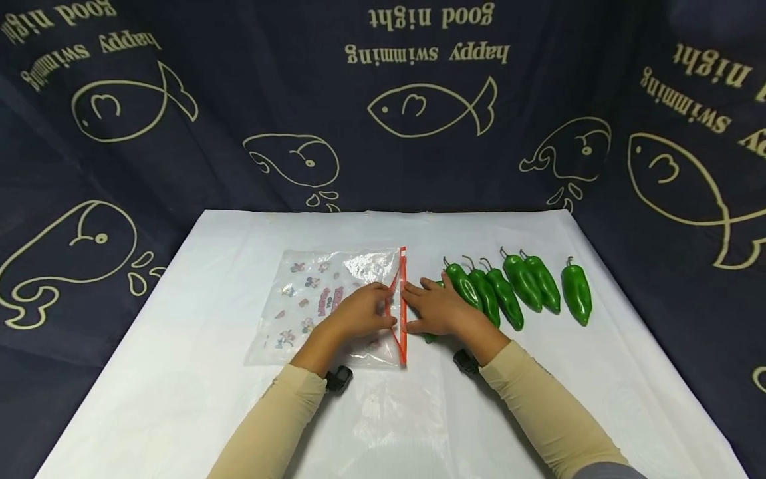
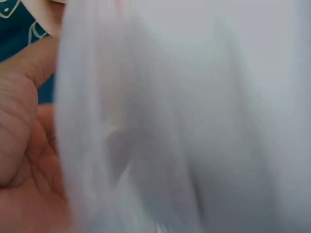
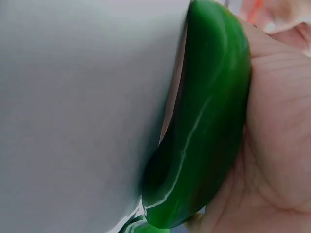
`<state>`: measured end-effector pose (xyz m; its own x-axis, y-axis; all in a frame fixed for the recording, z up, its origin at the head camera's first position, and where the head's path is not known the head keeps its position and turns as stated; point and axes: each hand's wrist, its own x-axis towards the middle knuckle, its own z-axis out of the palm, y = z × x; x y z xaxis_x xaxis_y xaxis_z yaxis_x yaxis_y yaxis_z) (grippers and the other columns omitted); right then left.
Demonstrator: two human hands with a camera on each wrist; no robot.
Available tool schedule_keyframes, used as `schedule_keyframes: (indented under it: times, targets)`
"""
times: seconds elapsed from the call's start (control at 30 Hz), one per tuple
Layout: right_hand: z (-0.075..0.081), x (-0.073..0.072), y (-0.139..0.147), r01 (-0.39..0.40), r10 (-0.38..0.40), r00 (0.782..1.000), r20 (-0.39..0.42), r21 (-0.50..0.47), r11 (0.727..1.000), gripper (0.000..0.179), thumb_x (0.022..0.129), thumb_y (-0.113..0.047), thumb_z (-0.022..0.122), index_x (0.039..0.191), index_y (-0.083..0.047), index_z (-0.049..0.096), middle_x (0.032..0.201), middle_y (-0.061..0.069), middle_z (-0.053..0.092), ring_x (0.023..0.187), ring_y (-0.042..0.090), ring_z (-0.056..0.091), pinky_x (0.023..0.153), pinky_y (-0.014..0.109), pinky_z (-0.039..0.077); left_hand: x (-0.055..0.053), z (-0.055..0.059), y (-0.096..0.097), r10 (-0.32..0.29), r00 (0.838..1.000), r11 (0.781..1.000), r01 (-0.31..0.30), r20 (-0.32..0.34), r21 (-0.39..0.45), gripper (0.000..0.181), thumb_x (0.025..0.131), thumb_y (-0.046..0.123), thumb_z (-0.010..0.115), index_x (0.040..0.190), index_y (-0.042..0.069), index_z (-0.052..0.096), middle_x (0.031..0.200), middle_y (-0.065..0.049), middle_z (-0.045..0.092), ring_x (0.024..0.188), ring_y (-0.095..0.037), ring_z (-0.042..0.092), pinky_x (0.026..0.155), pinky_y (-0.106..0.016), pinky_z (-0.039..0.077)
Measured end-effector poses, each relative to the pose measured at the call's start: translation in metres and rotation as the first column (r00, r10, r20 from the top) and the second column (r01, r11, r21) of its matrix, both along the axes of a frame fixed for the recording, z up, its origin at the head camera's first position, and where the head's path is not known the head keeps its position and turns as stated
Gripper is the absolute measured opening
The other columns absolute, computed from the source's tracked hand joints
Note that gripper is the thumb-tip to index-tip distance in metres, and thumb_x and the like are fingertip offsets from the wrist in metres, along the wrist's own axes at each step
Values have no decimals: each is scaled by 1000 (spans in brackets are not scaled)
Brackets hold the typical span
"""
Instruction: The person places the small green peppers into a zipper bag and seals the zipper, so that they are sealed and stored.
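A clear zip bag (image 1: 272, 336) with printed cartoon figures and a red closure strip (image 1: 403, 346) lies flat on the table, its mouth facing right. My left hand (image 1: 362, 309) grips the bag's upper lip, which bows to the left, away from the strip's other edge. In the left wrist view, blurred plastic (image 2: 160, 121) covers most of the hand. My right hand (image 1: 439, 309) rests at the strip, fingers spread and touching the bag's edge. Beneath its palm is a green pepper (image 3: 204, 116), mostly hidden in the head view.
Several green peppers lie right of my right hand, the nearest one (image 1: 463, 287) close to its wrist and one (image 1: 576, 293) apart at the far right. A white cloth (image 1: 197, 399) covers the table. Dark curtains (image 1: 431, 173) with fish and whale drawings hang behind it.
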<state>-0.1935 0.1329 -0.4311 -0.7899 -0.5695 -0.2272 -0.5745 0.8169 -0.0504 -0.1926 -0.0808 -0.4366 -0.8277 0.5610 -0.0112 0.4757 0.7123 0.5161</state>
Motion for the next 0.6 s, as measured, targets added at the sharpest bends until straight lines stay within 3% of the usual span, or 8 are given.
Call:
schedule_keyframes:
  times: [0.1,0.2,0.33,0.47,0.6]
  targets:
    - [0,1,-2,1,-1,1000,-1,-8,1000,81,91,-63,56,154,-17,38,159,1,31,144,37,28,111,71,10,7,4,0,85,996,992,-81,-33,96,58,86,25,74,132,-5,59,133,-15,57,123,-32,53,104,-44,43]
    - [0,1,-2,7,-7,1000,8,-10,1000,82,90,-63,57,155,-17,38,159,1,31,144,37,29,111,71,9,14,9,1,183,981,972,-171,-63,159,53,83,18,72,130,-5,61,131,-15,58,122,-35,53,102,-45,44]
    - [-1,0,-2,17,-17,1000,12,-9,1000,82,90,-62,58,155,-17,38,159,2,31,144,38,28,111,70,9,21,14,2,282,959,936,-265,-39,232,57,78,5,69,133,-4,59,132,-12,56,109,-29,58,89,-43,50]
    - [-2,-1,-2,19,-19,1000,10,-11,1000,82,90,-62,59,155,-16,37,159,2,31,143,38,28,111,70,9,26,15,2,367,930,886,-343,-17,312,61,76,-2,68,136,-4,57,133,-11,55,100,-23,59,81,-38,51]
    - [1,-2,0,28,-28,1000,11,-5,1000,82,90,-61,59,155,-16,37,159,2,32,144,38,28,112,70,8,32,16,4,445,895,815,-395,-21,425,61,74,-6,64,135,-3,58,133,-10,55,102,-23,59,79,-35,52]
